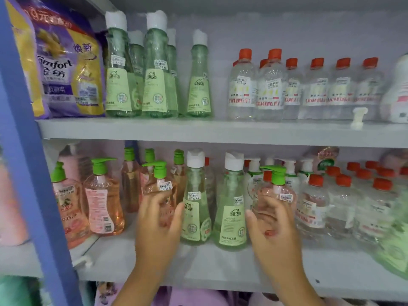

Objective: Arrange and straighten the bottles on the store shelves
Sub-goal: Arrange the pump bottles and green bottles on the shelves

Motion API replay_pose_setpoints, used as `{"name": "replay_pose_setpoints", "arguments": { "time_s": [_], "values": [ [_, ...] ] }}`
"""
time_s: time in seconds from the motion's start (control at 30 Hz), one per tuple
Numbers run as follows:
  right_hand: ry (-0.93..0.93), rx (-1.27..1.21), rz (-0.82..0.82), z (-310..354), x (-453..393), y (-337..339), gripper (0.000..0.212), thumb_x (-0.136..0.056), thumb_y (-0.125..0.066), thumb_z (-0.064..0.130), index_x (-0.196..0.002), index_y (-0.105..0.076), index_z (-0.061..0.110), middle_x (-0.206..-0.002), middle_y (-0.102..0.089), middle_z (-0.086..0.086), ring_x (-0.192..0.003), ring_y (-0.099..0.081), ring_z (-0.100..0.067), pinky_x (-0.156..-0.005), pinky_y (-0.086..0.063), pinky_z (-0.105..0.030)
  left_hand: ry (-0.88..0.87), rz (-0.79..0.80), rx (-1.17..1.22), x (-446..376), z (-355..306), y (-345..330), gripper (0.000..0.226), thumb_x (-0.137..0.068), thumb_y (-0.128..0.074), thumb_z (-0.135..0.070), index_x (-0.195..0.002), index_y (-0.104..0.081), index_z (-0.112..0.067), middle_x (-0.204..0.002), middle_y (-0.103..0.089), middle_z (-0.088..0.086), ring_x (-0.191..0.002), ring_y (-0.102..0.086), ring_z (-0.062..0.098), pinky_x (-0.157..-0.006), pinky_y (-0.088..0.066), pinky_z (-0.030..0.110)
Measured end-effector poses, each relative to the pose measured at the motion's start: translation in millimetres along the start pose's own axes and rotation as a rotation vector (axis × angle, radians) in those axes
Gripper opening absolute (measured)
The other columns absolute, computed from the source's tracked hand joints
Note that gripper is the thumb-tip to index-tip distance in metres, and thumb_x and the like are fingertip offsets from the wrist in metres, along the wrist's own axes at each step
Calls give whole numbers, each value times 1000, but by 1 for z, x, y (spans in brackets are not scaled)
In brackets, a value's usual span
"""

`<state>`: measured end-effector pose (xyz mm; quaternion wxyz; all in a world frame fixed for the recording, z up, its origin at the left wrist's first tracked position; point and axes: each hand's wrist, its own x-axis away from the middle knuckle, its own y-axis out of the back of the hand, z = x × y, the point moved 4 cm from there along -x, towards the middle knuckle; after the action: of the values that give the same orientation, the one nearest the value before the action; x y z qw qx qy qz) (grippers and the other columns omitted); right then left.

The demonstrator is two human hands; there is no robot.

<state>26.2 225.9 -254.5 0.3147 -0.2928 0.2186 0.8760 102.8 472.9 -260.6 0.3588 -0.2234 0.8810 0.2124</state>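
My left hand (pixel 157 224) grips a pink pump bottle with a green pump (pixel 159 184) in front of the lower shelf (pixel 198 268). My right hand (pixel 270 226) grips a second pink pump bottle with a green pump (pixel 276 191). Two tall green bottles with white caps (pixel 195 199) (pixel 231 204) stand upright on the shelf between my hands. More pink pump bottles (pixel 103 195) stand at the left of this shelf.
Clear red-capped bottles (pixel 315 202) fill the lower shelf's right side. The upper shelf (pixel 198 129) carries green bottles (pixel 119 71), red-capped clear bottles (pixel 271 85) and a purple Comfort bag (pixel 64 62). A blue upright post (pixel 24 140) borders the left.
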Motion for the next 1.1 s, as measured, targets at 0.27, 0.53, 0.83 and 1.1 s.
{"name": "replay_pose_setpoints", "arguments": {
  "time_s": [0.27,0.53,0.83,1.1],
  "values": [
    [-280,10,195,-14,-27,-74,44,-90,-75,40,-124,-50,32,-104,-63,17,-107,-64,-15,-82,-46,-25,150,372,26,-17,-21,-62,80,-92,-71,-49,-158,-34,-23,-149,-58,2,-137,-53,24,-103,-42,24],
    [-253,-49,243,-7,5,-48,36,-87,-77,40,-109,-52,55,-103,-68,33,-92,-64,15,-71,-48,-11,247,375,282,26,5,-42,50,-72,-76,-63,-116,-55,-55,-100,-73,-26,-91,-69,-9,-73,-55,19],
    [-354,-194,420,-4,40,9,44,-79,-86,36,-115,-62,45,-105,-74,26,-94,-71,6,-69,-56,-16,355,538,360,65,-11,-6,65,-65,-90,-48,-120,-57,-58,-108,-76,-24,-95,-74,-3,-76,-61,24],
    [-234,-329,403,42,57,59,39,-78,-85,32,-108,-67,50,-103,-76,24,-92,-71,7,-77,-58,-27,304,346,357,95,-91,64,55,-72,-91,-29,-104,-65,-65,-98,-79,-20,-85,-75,-1,-64,-57,11]
  ]
}}
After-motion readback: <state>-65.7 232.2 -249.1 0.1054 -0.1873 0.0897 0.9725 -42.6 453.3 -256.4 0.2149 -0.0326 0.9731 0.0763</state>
